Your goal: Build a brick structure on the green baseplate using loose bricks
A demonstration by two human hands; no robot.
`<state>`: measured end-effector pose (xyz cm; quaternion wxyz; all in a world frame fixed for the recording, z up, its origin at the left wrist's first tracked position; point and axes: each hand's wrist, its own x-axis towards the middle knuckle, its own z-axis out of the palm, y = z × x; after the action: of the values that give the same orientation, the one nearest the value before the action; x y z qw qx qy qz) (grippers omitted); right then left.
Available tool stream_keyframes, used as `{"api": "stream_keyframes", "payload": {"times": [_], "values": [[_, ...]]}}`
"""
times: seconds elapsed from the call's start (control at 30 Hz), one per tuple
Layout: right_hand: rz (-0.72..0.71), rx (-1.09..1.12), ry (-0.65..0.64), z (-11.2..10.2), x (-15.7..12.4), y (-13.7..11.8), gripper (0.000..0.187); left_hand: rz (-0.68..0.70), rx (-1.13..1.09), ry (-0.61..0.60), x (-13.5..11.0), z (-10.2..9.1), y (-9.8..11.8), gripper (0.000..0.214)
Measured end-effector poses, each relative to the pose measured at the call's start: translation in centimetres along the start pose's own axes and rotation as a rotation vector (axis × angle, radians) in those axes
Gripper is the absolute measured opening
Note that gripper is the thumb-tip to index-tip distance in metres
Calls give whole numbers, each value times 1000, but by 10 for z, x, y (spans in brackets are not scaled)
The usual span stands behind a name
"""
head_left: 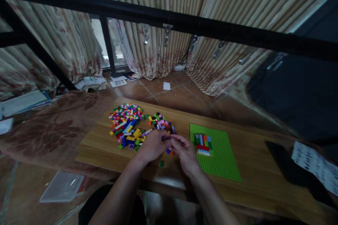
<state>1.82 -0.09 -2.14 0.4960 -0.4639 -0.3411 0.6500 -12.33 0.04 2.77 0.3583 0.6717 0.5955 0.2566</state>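
Both hands meet above the wooden board, just right of a spread of loose toy bricks [126,114]. My left hand [155,145] has its fingers bent together around something small and dark, mostly covered by the fingers. From the other side, my right hand [185,149] pinches at the same spot, thumb and forefinger closed. What lies between the fingertips looks like a small brick, but its shape cannot be made out. A green brick [161,164] lies alone below the hands. To the right, a green baseplate [221,154] carries a block of red, blue, green and white bricks [203,144].
The wooden board [250,161] rests on a brown cloth-covered surface [66,126]. At the right lies a dark folder [285,161] with a printed sheet [314,165]. A black metal rail [169,15] crosses ahead. A clear plastic lid [62,186] is on the floor at left.
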Motion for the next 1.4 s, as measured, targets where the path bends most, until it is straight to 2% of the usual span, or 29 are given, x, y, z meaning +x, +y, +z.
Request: {"api": "stream_keyframes", "payload": {"times": [0.23,0.37,0.5,0.6,0.73,0.93,1.03,1.27,1.4], "values": [[-57,189,95,-5,-3,-9,27,11,-236,58,4,26,1,20],[5,291,92,-9,-4,-9,21,9,-331,25,7,31,-4,24],[55,335,62,-14,-5,-7,19,-12,-187,20,6,22,-5,25],[54,314,45,-16,-7,-8,22,-35,6,28,3,13,-4,28],[54,279,47,-20,-13,-13,24,-49,126,1,1,7,-6,32],[-18,76,88,-39,-21,-28,32,-74,194,-6,0,-1,-9,35],[-84,-72,144,-57,-21,-36,37,-109,187,6,2,-6,-9,38],[-251,-384,285,-100,-16,-50,46,-138,279,-4,7,-10,-7,28],[-295,-551,301,-118,-14,-53,48,-161,319,-13,9,-7,-6,26]]}}
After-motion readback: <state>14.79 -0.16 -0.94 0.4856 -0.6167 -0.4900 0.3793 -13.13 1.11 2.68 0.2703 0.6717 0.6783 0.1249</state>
